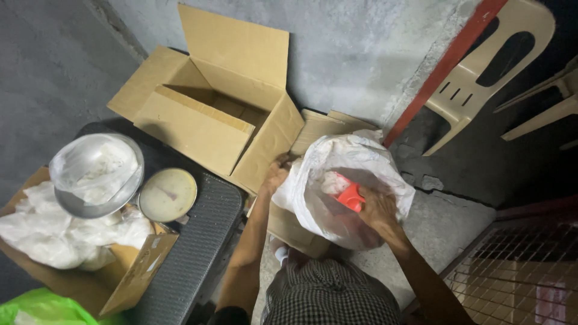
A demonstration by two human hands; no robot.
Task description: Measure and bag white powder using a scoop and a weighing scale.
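Observation:
A large white plastic bag (355, 162) stands open on the floor in front of me, with white lumps inside. My right hand (376, 210) reaches into its mouth and grips a red scoop (349, 195). My left hand (276, 176) holds the bag's left edge, pressed against the side of an open cardboard box (211, 114). The fingers of my left hand are partly hidden behind the bag.
A weighing scale with a round dial (167, 194) and a metal pan lined with clear plastic (96, 174) sits on a dark stool (198, 241). A low carton of white bags (54, 235) lies at left, a green bag (36, 310) below. Beige plastic chairs (481, 72) stand at right, a wire grate (518, 271) below them.

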